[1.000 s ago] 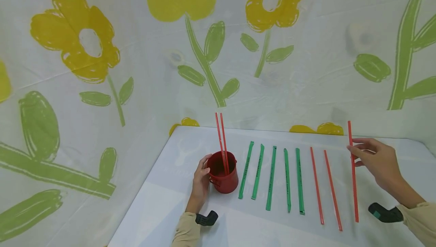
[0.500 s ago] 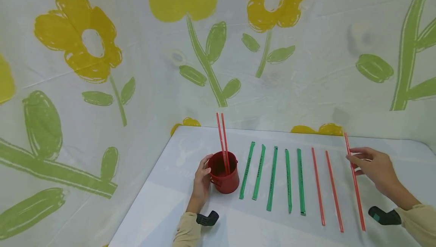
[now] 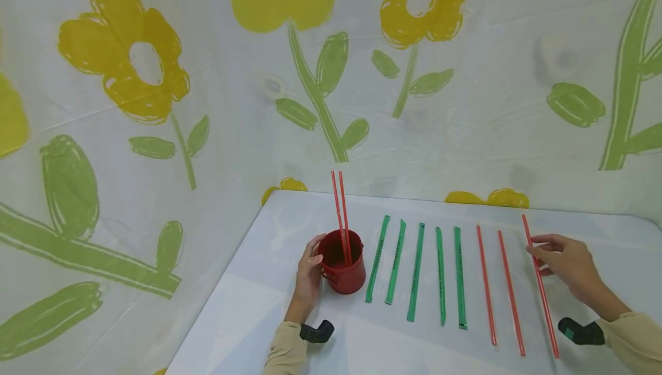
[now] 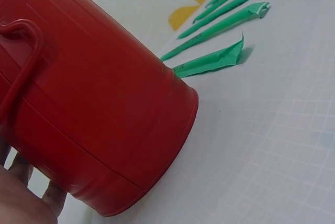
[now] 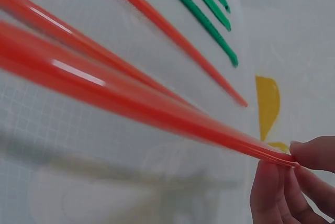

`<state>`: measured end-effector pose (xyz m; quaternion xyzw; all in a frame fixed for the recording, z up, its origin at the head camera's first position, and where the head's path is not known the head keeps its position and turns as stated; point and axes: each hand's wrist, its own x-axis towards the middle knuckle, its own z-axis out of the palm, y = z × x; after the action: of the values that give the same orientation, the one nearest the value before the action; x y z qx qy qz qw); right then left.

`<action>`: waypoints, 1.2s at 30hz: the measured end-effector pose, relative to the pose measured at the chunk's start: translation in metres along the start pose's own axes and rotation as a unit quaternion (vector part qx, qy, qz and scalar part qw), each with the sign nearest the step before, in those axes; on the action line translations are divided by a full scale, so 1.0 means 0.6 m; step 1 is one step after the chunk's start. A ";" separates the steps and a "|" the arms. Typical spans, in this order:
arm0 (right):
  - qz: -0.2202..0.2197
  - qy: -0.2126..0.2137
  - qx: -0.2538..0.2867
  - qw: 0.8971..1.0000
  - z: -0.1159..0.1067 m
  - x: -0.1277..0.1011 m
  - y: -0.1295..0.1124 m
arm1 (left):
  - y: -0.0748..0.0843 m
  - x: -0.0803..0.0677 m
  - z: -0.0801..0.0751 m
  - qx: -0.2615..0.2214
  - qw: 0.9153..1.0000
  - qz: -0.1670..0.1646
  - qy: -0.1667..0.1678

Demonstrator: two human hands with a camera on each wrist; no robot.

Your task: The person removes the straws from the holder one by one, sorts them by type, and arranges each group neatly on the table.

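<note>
My left hand (image 3: 308, 274) holds the side of a small red bucket (image 3: 347, 281), thumb near its rim; in the left wrist view some fingers are hidden behind the bucket (image 4: 99, 93). Two red straws (image 3: 337, 197) lean upright inside it. At the right, my right hand (image 3: 571, 263) pinches a red straw (image 3: 543, 300) near its far end, the straw slanting low over the table. Whether its near end touches the tabletop I cannot tell. The right wrist view shows thumb and fingertips meeting on this straw (image 5: 157, 111).
Two more red straws, one of them (image 3: 487, 286) nearer the middle, lie left of the held one. Several green paper-wrapped straws (image 3: 416, 271) lie in a row between these and the bucket. A flower-print curtain (image 3: 233, 76) hangs behind the white table (image 3: 248, 260).
My right hand has lowered its red straw toward the table, and the straw has tilted from nearly upright in view to a slant. The left hand and the bucket keep their place.
</note>
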<state>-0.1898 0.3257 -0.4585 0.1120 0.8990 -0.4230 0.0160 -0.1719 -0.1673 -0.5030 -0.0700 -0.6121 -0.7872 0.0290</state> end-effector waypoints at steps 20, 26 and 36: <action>-0.030 -0.021 -0.071 0.997 0.033 0.020 0.037 | 0.000 0.001 -0.001 -0.008 1.000 0.002 -0.004; -0.056 -0.014 -0.112 0.992 0.034 0.020 0.043 | 0.000 0.000 0.000 -0.006 1.000 0.003 -0.005; -0.061 -0.005 -0.131 0.990 0.033 0.022 0.041 | 0.001 0.000 -0.001 -0.010 1.000 0.005 -0.006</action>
<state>-0.1988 0.3282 -0.4915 0.0521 0.9517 -0.3024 0.0089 -0.1718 -0.1681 -0.5027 -0.0782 -0.6042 -0.7925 0.0286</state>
